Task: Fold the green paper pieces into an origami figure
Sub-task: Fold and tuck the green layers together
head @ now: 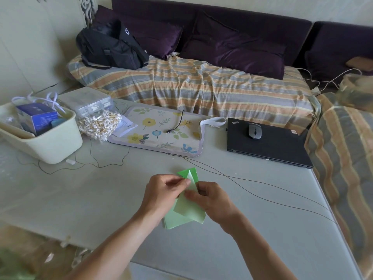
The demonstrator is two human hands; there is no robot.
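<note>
Premises: a home, living room or bed-sitting room. A purple sofa with matching cushions runs along the far wall, its seat draped in a striped sheet. A black bag sits on it. The counter in front carries household clutter: a closed laptop with a mouse on top, a floral mat, a cream bin (holding boxes), and a bag of cotton swabs.

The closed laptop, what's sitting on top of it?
A grey mouse rests on the lid of the closed black laptop. Whatever lies beneath the laptop on the table is covered.
</note>
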